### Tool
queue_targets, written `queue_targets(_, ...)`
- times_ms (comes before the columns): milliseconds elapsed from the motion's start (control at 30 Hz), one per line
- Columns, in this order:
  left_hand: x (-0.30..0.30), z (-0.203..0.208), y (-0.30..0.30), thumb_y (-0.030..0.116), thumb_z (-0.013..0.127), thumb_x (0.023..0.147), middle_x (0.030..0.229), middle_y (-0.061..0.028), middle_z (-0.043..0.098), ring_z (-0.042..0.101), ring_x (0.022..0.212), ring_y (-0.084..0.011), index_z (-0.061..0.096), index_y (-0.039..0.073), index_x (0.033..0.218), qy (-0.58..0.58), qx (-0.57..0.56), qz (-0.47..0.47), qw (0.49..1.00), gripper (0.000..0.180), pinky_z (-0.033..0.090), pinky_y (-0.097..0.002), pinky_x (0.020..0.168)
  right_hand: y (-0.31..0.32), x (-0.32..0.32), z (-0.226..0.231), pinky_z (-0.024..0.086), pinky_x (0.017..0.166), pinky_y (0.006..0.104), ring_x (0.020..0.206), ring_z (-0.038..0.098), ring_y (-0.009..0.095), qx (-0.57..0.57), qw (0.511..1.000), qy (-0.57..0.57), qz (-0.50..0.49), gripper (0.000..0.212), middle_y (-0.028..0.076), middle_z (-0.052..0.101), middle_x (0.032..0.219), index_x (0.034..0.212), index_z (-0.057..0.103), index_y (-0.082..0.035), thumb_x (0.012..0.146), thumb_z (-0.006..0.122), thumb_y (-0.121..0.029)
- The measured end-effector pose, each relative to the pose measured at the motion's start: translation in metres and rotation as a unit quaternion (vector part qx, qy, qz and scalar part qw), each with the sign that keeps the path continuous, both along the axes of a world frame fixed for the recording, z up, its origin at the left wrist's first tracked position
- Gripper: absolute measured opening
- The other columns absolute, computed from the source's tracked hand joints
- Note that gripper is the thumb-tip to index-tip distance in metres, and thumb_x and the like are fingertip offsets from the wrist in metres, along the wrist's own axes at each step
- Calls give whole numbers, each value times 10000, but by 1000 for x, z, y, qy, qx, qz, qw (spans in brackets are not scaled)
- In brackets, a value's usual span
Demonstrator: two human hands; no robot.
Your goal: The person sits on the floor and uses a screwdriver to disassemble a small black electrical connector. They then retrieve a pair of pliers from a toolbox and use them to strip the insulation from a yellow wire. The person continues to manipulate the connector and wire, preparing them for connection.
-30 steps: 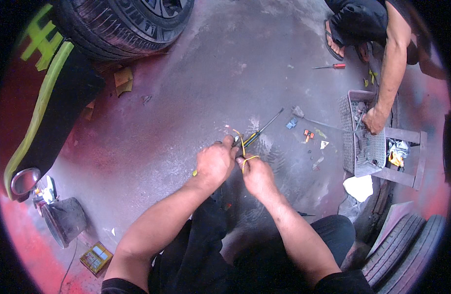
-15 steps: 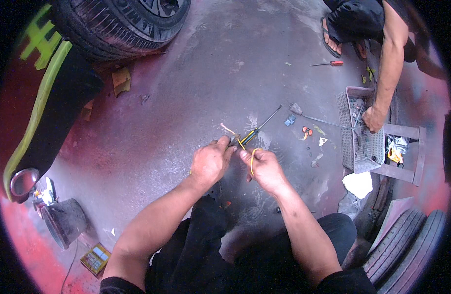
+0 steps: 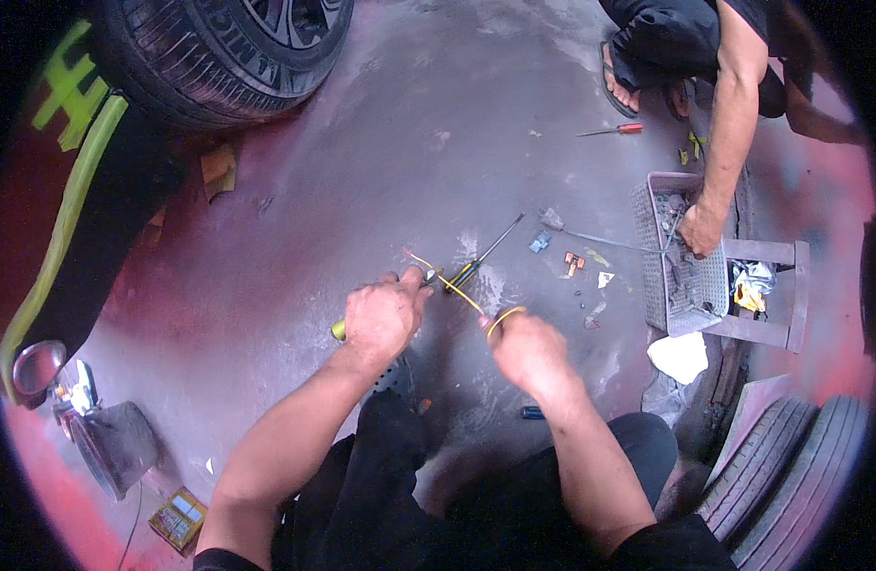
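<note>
My left hand (image 3: 385, 312) is closed round a hand tool with a yellow-green handle end (image 3: 339, 329). Most of this tool is hidden by the fingers, and a bit of metal shows at the fingertips. A thin yellow wire (image 3: 464, 296) stretches from the tool's tip to my right hand (image 3: 528, 350), which pinches it; a loop of it curls over the fingers. The wire's other end sticks out past the left fingertips, pale and pinkish. Just beyond both hands, a screwdriver with a yellow-and-black handle (image 3: 465, 275) lies on the floor.
At right a co-worker's hand (image 3: 701, 228) reaches into a grey plastic basket (image 3: 690, 324). A grey cable with a plug (image 3: 552, 219), a blue connector (image 3: 540, 242), an orange-black piece (image 3: 574, 264) and a red-handled screwdriver (image 3: 630, 128) lie about. A car wheel (image 3: 219, 67) stands upper left; tyres (image 3: 790, 466) lower right.
My right hand has drawn away to the right and slightly down, so more wire stretches between the hands. The tool's yellow-green handle end shows more beside my left hand. The view has shifted slightly.
</note>
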State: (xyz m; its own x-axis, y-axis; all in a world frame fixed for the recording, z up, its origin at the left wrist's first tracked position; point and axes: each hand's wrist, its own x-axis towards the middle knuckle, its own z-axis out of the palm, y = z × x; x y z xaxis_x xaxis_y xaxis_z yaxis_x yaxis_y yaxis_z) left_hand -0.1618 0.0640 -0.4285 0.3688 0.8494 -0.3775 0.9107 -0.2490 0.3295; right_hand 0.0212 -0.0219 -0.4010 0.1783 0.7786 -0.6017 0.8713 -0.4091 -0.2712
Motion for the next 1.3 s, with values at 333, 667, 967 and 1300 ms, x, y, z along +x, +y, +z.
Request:
queue_targets(333, -16, -11, 23, 371, 569, 932, 915, -204, 682, 681, 824, -397, 590, 118, 1081, 39, 69, -2, 997, 294, 531, -523, 710, -4, -18, 25, 498, 603, 267, 642, 575, 104, -54, 792, 590, -147, 316, 24, 611, 741, 926, 653, 14, 977, 616, -295)
queue_targets(667, 3, 1, -16, 356, 568, 946, 884, -207, 682, 676, 845, -401, 564, 81, 1110, -71, -3, 16, 997, 320, 530, -510, 746, 28, 16, -3, 538, 731, 421, 832, 695, 300, 146, 988, 20, -52, 416, 227, 680, 1007, 1148, 647, -44, 1015, 462, -393)
queue_targets(967, -1, -11, -9, 364, 642, 863, 963, -246, 685, 670, 915, -417, 613, 84, 1115, -92, -122, 76, 985, 378, 530, -506, 820, 7, -36, -29, 481, 679, 285, 772, 582, 103, 181, 732, 596, -277, 369, 20, 664, 874, 1142, 662, -11, 1027, 511, -327)
queue_targets(1300, 42, -7, 1, 301, 511, 936, 965, -223, 669, 685, 918, -393, 549, 24, 1093, -21, -76, -1, 997, 321, 547, -499, 801, 23, -61, -39, 507, 832, 419, 1019, 657, 389, 308, 902, 161, -257, 381, 252, 668, 1098, 1333, 510, 37, 993, 486, -134)
